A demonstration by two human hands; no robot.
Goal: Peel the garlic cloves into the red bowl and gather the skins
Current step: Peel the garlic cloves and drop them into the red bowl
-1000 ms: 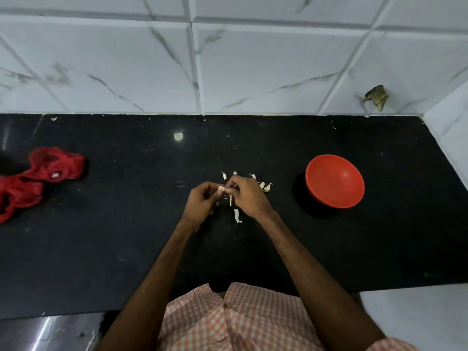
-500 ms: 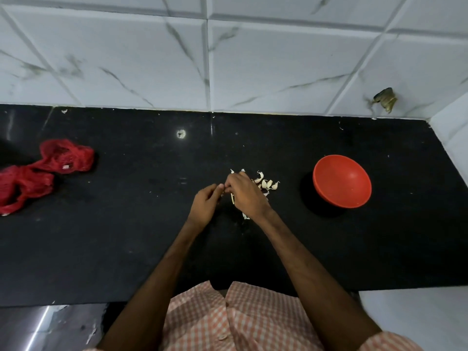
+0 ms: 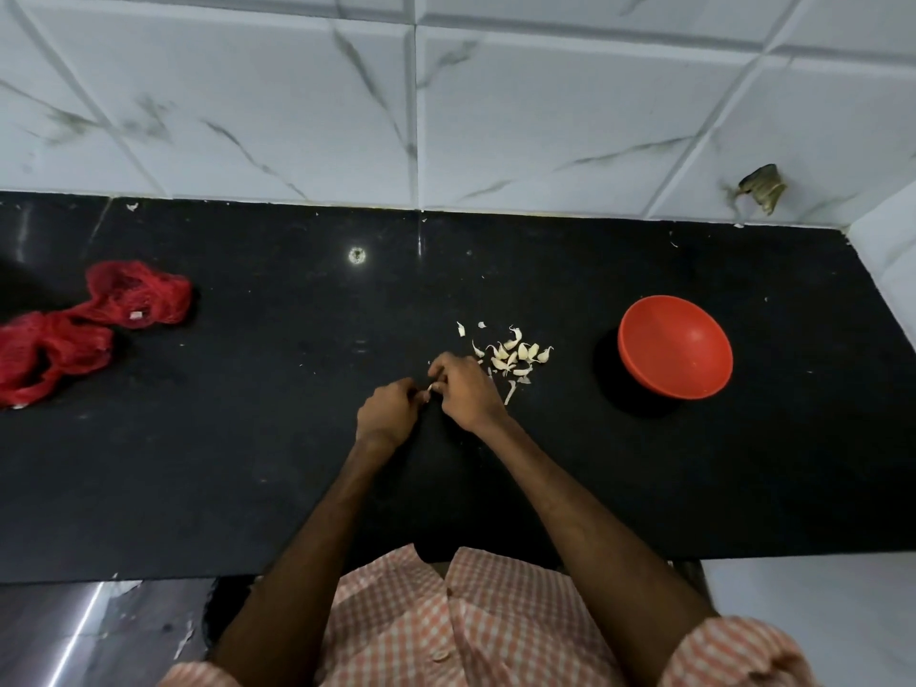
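On the black counter lies a small heap of pale garlic cloves with loose skins around it. Just left of the heap, my left hand and my right hand meet, both pinching one small garlic clove between their fingertips. A long strip of skin lies beside my right hand. The red bowl stands empty to the right of the heap, apart from both hands.
A crumpled red mesh bag lies at the counter's left end. White marble tiles back the counter, and a wall corner closes its right end. The counter's front edge runs just above my checked shirt.
The clove heap is more exposed now, as my hands have drawn slightly left and nearer to me. Both hands still work the same clove between their fingertips.
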